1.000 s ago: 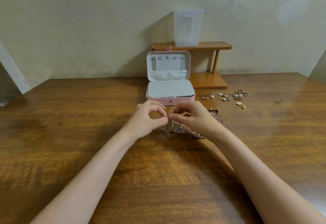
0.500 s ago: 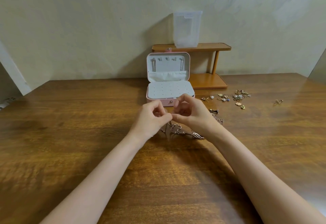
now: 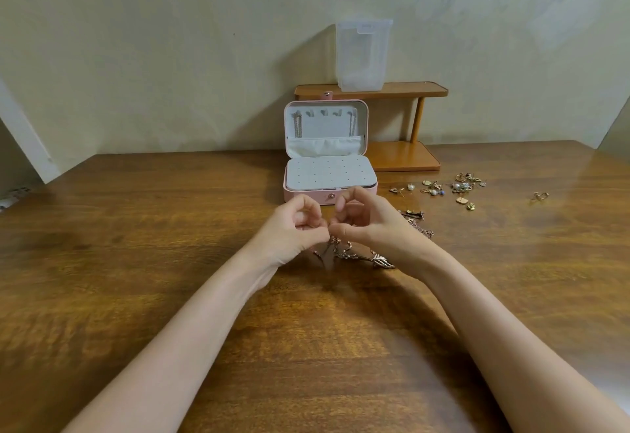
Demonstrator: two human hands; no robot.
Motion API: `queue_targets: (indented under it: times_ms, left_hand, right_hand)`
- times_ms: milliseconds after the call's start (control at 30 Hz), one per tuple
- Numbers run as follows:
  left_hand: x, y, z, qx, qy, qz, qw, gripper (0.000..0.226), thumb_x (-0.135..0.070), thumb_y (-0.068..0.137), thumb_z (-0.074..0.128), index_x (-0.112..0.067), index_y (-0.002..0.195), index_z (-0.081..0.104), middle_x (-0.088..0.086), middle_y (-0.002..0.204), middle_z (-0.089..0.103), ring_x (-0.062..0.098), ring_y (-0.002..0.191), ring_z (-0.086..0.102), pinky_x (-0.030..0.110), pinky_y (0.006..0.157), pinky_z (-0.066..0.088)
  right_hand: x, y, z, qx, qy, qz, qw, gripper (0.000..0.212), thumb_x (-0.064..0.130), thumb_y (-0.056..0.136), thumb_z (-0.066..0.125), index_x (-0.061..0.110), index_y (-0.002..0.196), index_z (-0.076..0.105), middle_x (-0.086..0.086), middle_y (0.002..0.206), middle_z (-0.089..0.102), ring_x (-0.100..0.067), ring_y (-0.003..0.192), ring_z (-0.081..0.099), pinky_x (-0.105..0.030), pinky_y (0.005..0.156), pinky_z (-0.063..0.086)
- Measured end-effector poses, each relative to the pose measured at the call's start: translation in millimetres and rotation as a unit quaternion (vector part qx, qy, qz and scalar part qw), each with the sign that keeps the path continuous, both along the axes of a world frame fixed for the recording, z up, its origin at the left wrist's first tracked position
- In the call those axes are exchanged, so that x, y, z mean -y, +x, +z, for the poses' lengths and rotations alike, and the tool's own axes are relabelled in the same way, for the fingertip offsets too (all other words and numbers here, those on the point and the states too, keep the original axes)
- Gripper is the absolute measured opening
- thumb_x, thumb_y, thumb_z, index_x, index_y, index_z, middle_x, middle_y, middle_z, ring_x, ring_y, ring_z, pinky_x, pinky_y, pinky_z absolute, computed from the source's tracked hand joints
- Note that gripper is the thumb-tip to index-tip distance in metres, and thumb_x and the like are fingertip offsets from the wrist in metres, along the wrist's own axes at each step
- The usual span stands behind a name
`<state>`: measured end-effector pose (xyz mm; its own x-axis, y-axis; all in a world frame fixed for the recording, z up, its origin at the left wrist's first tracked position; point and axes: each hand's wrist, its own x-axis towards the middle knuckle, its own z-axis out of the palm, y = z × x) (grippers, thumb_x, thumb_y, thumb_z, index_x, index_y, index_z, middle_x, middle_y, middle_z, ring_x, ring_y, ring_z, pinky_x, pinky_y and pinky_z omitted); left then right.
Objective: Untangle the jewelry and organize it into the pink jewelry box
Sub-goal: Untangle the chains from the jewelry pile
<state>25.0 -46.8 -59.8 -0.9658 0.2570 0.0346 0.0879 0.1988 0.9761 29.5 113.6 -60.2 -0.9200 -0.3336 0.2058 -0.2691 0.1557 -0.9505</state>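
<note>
Pink jewelry box [image 3: 330, 178] stands open on wooden table [image 3: 136, 262]. Just in front of it, left hand [image 3: 296, 228] and right hand [image 3: 366, 223] meet fingertip to fingertip, each pinching the tangled chain [image 3: 351, 252], which trails onto the table. Loose earrings [image 3: 443, 188] lie right of the box.

Chain [image 3: 347, 252] at frame center: upper part hidden behind left hand [image 3: 296, 228] and right hand [image 3: 366, 224]; pinch point not visible. Earrings [image 3: 443, 188], right of center, too small to tell apart. Both forearms cut off by the bottom edge.
</note>
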Motion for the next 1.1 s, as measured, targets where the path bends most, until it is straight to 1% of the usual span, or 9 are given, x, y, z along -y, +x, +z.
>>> queue_targets:
  times_ms: [100, 167, 333, 433, 533, 667, 933, 1000, 1100]
  left_hand:
    - [1, -1, 2, 0.060, 0.104, 0.003, 0.993, 0.024, 0.007, 0.083, 0.055, -0.016, 0.078, 0.047, -0.002, 0.070, 0.058, 0.010, 0.062, 0.047, 0.019, 0.054, 0.040]
    - [0, -1, 3, 0.067, 0.114, 0.007, 0.991, 0.025, 0.005, 0.083, 0.056, -0.016, 0.077, 0.047, 0.000, 0.073, 0.057, 0.008, 0.059, 0.045, 0.017, 0.051, 0.039]
    - [-1, -3, -4, -0.072, -0.080, 0.014, 0.994, 0.024, -0.002, 0.080, 0.064, -0.017, 0.078, 0.046, -0.003, 0.072, 0.056, 0.008, 0.057, 0.041, 0.021, 0.054, 0.038]
    - [-3, -1, -6, -0.190, -0.236, 0.015, 0.953, 0.027, -0.009, 0.076, 0.067, -0.023, 0.078, 0.044, -0.009, 0.065, 0.050, 0.004, 0.051, 0.037, 0.014, 0.050, 0.033]
    - [-3, 3, -5, -0.285, -0.313, 0.022, 0.906, 0.025, -0.010, 0.076, 0.063, -0.023, 0.081, 0.043, -0.012, 0.061, 0.044, 0.004, 0.052, 0.040, 0.012, 0.050, 0.029]
    - [-3, 1, -6, -0.294, -0.264, 0.023, 0.918, 0.025, -0.010, 0.077, 0.063, -0.025, 0.079, 0.043, -0.010, 0.067, 0.050, 0.004, 0.051, 0.041, 0.013, 0.051, 0.032]
    - [-4, 1, -5, -0.227, -0.122, 0.016, 0.966, 0.019, -0.006, 0.080, 0.064, -0.017, 0.083, 0.049, -0.010, 0.073, 0.051, 0.005, 0.055, 0.040, 0.016, 0.054, 0.038]
    - [-3, 2, -5, -0.265, -0.175, 0.007, 0.948, 0.021, -0.005, 0.078, 0.065, -0.018, 0.086, 0.050, -0.010, 0.073, 0.052, 0.006, 0.053, 0.040, 0.017, 0.054, 0.038]
    - [-4, 3, -7, -0.345, -0.317, 0.014, 0.883, 0.025, -0.010, 0.075, 0.063, -0.025, 0.087, 0.046, -0.010, 0.070, 0.052, 0.004, 0.054, 0.044, 0.014, 0.053, 0.033]
  right_hand:
    - [-3, -1, 1, 0.013, -0.039, 0.009, 0.999, 0.022, 0.000, 0.084, 0.065, 0.012, 0.092, 0.048, 0.000, 0.076, 0.065, -0.011, 0.072, 0.058, -0.022, 0.073, 0.048]
    - [-3, -2, 1, 0.014, -0.032, 0.016, 0.999, 0.023, 0.000, 0.083, 0.065, 0.013, 0.092, 0.048, 0.000, 0.077, 0.066, -0.011, 0.073, 0.059, -0.024, 0.075, 0.048]
    - [-1, -4, -4, -0.008, 0.053, -0.005, 0.999, 0.027, -0.004, 0.083, 0.065, 0.009, 0.096, 0.046, 0.001, 0.074, 0.063, -0.009, 0.065, 0.054, -0.016, 0.062, 0.044]
    - [3, -6, -9, -0.045, 0.117, -0.019, 0.992, 0.028, -0.005, 0.080, 0.064, 0.013, 0.092, 0.047, 0.002, 0.071, 0.060, -0.011, 0.065, 0.052, -0.018, 0.064, 0.044]
    - [3, -7, -10, -0.052, 0.117, -0.026, 0.991, 0.027, -0.003, 0.079, 0.066, 0.010, 0.094, 0.049, 0.003, 0.072, 0.062, -0.010, 0.066, 0.054, -0.019, 0.065, 0.045]
    - [-1, -7, -7, -0.052, 0.064, -0.029, 0.996, 0.030, -0.004, 0.081, 0.066, 0.000, 0.105, 0.050, 0.001, 0.081, 0.066, -0.012, 0.075, 0.061, -0.024, 0.072, 0.052]
    - [-4, -8, -6, 0.022, -0.039, 0.004, 0.999, 0.029, -0.006, 0.083, 0.064, 0.005, 0.106, 0.051, -0.004, 0.078, 0.065, -0.020, 0.077, 0.060, -0.035, 0.075, 0.053]
    - [-5, -7, -7, 0.048, -0.058, 0.017, 0.997, 0.030, -0.009, 0.082, 0.063, 0.001, 0.108, 0.051, -0.005, 0.077, 0.062, -0.017, 0.072, 0.058, -0.026, 0.066, 0.050]
    - [-6, -8, -10, 0.056, -0.051, 0.023, 0.997, 0.029, -0.011, 0.081, 0.062, -0.003, 0.107, 0.053, -0.008, 0.083, 0.062, -0.016, 0.079, 0.060, -0.022, 0.074, 0.052]
